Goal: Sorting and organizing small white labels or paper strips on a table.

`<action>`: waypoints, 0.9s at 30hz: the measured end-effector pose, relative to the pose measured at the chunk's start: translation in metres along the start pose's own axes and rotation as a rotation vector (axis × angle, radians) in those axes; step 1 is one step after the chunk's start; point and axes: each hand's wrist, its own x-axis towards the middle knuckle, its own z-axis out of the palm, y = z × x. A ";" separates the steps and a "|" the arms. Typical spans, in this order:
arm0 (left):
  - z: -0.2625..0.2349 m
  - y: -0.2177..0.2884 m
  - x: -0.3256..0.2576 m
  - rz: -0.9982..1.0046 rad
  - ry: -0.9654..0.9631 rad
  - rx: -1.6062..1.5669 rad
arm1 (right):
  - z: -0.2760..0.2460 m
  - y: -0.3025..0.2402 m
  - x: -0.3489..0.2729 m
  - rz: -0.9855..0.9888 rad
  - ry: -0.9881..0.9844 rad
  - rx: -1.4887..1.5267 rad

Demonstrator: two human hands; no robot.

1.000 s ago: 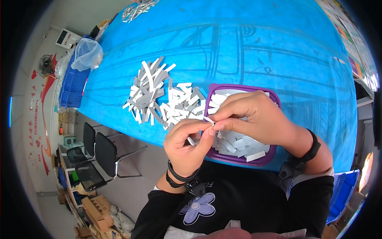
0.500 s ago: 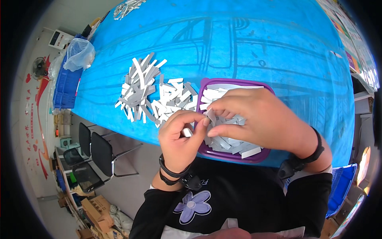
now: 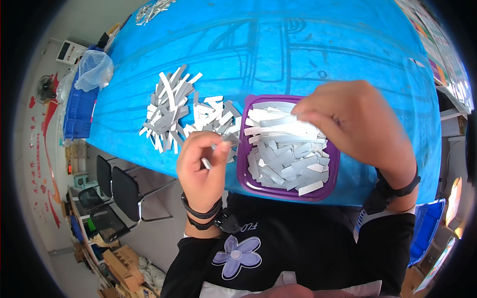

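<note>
My left hand (image 3: pixel 201 161) is closed beside the purple-rimmed tub, with a short grey strip (image 3: pixel 230 138) pinched between thumb and forefinger. A pale strip end (image 3: pixel 205 163) also shows inside its curled fingers. Over the tub's far right corner, my right hand (image 3: pixel 350 121) is slightly blurred, thumb and fingertips pinched at the end of a white strip (image 3: pixel 279 120). The purple tub (image 3: pixel 239 169) has longer white strips lying across its far part and many short grey and white pieces in its near part.
Left of the tub lie a heap of longer grey and white strips (image 3: pixel 166 111) and a pile of short pieces (image 3: pixel 212 115) on the blue table cover (image 3: pixel 348 64). A blue crate (image 3: pixel 79 111) with a plastic bag (image 3: pixel 94 69) and black chairs (image 3: pixel 125 186) stand further left.
My hands have moved apart. The left drew back leftward with a strip, while the right moved up and right to the tub's far side, uncovering the tub's contents.
</note>
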 end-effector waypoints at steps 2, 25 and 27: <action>0.000 0.003 0.006 0.089 -0.123 0.101 | 0.002 -0.005 -0.003 0.058 -0.099 -0.016; 0.030 0.004 0.004 -0.262 -0.297 -0.686 | 0.060 -0.021 0.007 -0.208 0.035 0.223; 0.032 0.005 0.006 -0.240 -0.282 -0.605 | 0.056 -0.019 0.009 -0.326 0.098 0.139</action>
